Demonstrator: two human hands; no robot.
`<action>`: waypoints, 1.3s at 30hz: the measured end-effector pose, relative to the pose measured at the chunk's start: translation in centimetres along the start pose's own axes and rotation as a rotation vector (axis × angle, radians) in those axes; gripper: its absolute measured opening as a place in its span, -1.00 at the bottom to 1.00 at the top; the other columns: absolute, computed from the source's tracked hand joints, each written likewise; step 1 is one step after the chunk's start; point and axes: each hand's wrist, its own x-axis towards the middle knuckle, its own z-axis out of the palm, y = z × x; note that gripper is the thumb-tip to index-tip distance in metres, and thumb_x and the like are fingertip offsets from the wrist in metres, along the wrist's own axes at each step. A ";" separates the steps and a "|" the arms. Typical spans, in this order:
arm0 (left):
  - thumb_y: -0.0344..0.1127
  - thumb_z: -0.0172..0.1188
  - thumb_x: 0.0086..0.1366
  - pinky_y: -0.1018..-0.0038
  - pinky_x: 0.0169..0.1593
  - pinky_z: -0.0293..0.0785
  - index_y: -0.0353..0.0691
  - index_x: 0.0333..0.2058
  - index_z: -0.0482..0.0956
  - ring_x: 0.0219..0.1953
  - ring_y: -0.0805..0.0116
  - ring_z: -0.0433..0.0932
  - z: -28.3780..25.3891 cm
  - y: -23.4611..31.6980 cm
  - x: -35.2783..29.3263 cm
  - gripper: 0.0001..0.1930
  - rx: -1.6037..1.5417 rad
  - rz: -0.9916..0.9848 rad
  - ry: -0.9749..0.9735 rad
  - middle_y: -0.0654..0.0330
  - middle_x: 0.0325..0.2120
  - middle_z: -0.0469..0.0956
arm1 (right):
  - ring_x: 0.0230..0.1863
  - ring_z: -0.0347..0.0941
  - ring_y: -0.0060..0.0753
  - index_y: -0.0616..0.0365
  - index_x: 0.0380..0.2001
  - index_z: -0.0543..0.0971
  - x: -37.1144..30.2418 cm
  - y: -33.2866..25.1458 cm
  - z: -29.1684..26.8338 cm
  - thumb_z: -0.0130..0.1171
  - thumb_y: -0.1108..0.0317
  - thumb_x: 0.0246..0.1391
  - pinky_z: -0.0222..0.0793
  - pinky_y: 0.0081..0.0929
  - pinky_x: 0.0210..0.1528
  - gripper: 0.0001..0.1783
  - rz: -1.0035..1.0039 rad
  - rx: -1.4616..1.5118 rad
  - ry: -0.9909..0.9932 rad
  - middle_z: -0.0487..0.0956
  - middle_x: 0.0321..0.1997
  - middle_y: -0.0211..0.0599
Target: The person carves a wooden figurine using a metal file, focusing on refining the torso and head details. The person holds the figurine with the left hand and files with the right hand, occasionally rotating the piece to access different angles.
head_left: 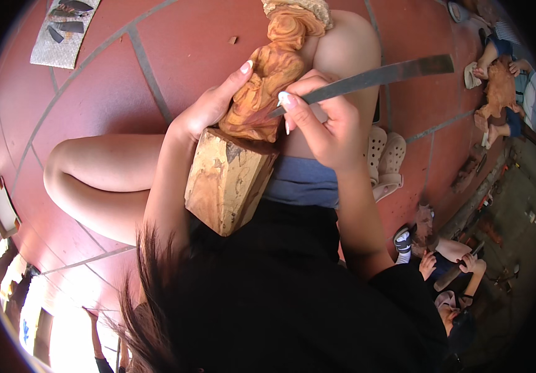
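Note:
A carved wooden figure [271, 71] leans across my lap. It has orange-brown grain, a paler crown at its far end and a rough block base [224, 180] pointing toward me. My left hand [209, 109] is closed around its left side, with the thumb up along the carved folds. My right hand [330, 121] pinches a long, flat, dark metal carving knife [386, 74] between thumb and fingers. The knife's narrow tip meets the figure's lower folds, just above the base, while its broad end sticks out to the upper right.
Red floor tiles [93, 93] surround my bare legs. Several blades lie on a pale mat [59, 50] at the far left. Beige clogs [387, 158] stand right of my lap. At the right, a co-worker holds a wood carving [499, 87]; another person's hands [467, 262] grip a tool.

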 end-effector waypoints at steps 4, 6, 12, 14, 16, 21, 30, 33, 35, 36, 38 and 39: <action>0.24 -0.03 0.31 0.43 0.14 0.36 -0.41 0.11 0.37 0.05 0.30 0.45 0.0 -0.1 0.0 -0.27 0.007 0.016 -0.024 -0.02 0.02 0.46 | -0.56 0.33 -0.58 0.23 -0.44 0.55 0.1 0.0 0.3 0.17 0.50 0.08 0.21 -0.56 -0.43 -0.95 -0.067 -0.071 -0.006 0.44 -0.59 -0.40; 0.25 -0.04 0.31 0.44 0.14 0.36 -0.41 0.10 0.38 0.05 0.30 0.45 0.5 0.4 -0.2 -0.26 0.024 0.010 -0.012 -0.02 0.01 0.47 | -0.56 0.33 -0.57 0.23 -0.46 0.55 -0.1 -0.5 0.5 0.18 0.51 0.06 0.20 -0.55 -0.50 -0.95 0.066 0.055 0.053 0.43 -0.61 -0.39; 0.27 -0.02 0.29 0.43 0.14 0.36 -0.41 0.08 0.40 0.04 0.28 0.46 0.2 0.7 -0.6 -0.25 0.014 -0.077 -0.056 -0.03 0.01 0.47 | -0.56 0.35 -0.62 0.25 -0.45 0.53 0.4 -0.7 0.4 0.10 0.54 0.12 0.24 -0.58 -0.37 -0.93 -0.115 -0.124 -0.044 0.48 -0.62 -0.43; 0.27 -0.02 0.29 0.43 0.13 0.37 -0.40 0.08 0.40 0.03 0.29 0.46 0.1 0.0 -0.1 -0.25 0.017 -0.036 -0.028 -0.02 -0.01 0.48 | -0.56 0.35 -0.60 0.25 -0.45 0.52 0.1 -0.8 0.5 0.11 0.53 0.12 0.23 -0.57 -0.34 -0.93 0.044 -0.016 -0.005 0.49 -0.62 -0.42; 0.27 -0.02 0.29 0.44 0.12 0.38 -0.40 0.08 0.39 0.02 0.30 0.47 0.3 -0.3 0.0 -0.25 0.017 0.002 -0.011 -0.02 -0.01 0.48 | -0.61 0.34 -0.64 0.22 -0.45 0.54 -0.3 -0.4 0.3 0.15 0.52 0.09 0.20 -0.62 -0.54 -0.95 0.001 -0.007 0.035 0.46 -0.60 -0.43; 0.25 -0.03 0.31 0.45 0.12 0.37 -0.41 0.10 0.37 0.02 0.31 0.46 -0.4 -0.4 0.3 -0.26 0.027 0.004 -0.056 -0.02 -0.01 0.48 | -0.64 0.33 -0.63 0.21 -0.46 0.56 0.1 0.1 0.4 0.16 0.51 0.08 0.18 -0.64 -0.61 -0.95 -0.171 -0.082 0.030 0.45 -0.59 -0.42; 0.24 -0.02 0.30 0.43 0.18 0.31 -0.36 0.16 0.31 0.08 0.30 0.41 0.1 0.0 0.0 -0.26 0.008 -0.009 0.018 0.01 0.08 0.41 | -0.60 0.37 -0.68 0.27 -0.44 0.56 0.0 0.2 -0.3 0.14 0.53 0.10 0.21 -0.70 -0.59 -0.93 -0.094 0.008 0.014 0.46 -0.57 -0.40; 0.25 -0.01 0.30 0.44 0.17 0.31 -0.36 0.17 0.31 0.08 0.29 0.41 0.9 0.3 -0.4 -0.25 -0.021 -0.004 0.040 0.02 0.09 0.41 | -0.60 0.38 -0.68 0.28 -0.43 0.55 -0.3 0.1 0.4 0.13 0.52 0.12 0.21 -0.70 -0.58 -0.93 0.055 0.194 0.099 0.46 -0.56 -0.40; 0.25 -0.01 0.30 0.44 0.17 0.32 -0.35 0.17 0.31 0.08 0.29 0.41 1.1 0.5 -0.6 -0.25 -0.057 -0.028 0.063 0.03 0.09 0.41 | -0.60 0.38 -0.69 0.29 -0.44 0.55 -0.2 0.4 -0.5 0.12 0.52 0.13 0.21 -0.70 -0.59 -0.92 0.065 0.110 0.078 0.45 -0.57 -0.40; 0.25 -0.01 0.30 0.45 0.17 0.32 -0.35 0.17 0.31 0.08 0.29 0.42 1.1 0.5 -0.5 -0.25 -0.068 -0.049 0.063 0.03 0.09 0.41 | -0.60 0.38 -0.69 0.28 -0.44 0.55 -0.1 0.2 -0.5 0.12 0.52 0.13 0.21 -0.70 -0.59 -0.92 0.066 0.121 0.079 0.45 -0.57 -0.40; 0.25 -0.02 0.30 0.45 0.17 0.32 -0.34 0.17 0.31 0.08 0.30 0.42 0.7 0.5 -0.4 -0.25 -0.077 -0.068 0.039 0.03 0.08 0.42 | -0.61 0.37 -0.68 0.28 -0.44 0.54 0.0 -0.4 0.6 0.12 0.52 0.12 0.22 -0.70 -0.60 -0.92 0.061 0.230 0.091 0.45 -0.57 -0.40; 0.24 -0.02 0.30 0.44 0.17 0.32 -0.34 0.17 0.31 0.08 0.30 0.42 0.2 0.4 -0.3 -0.26 -0.074 -0.066 0.015 0.03 0.08 0.42 | -0.61 0.38 -0.66 0.29 -0.44 0.53 0.2 0.4 0.4 0.13 0.53 0.12 0.23 -0.70 -0.61 -0.93 -0.096 0.047 -0.002 0.45 -0.57 -0.40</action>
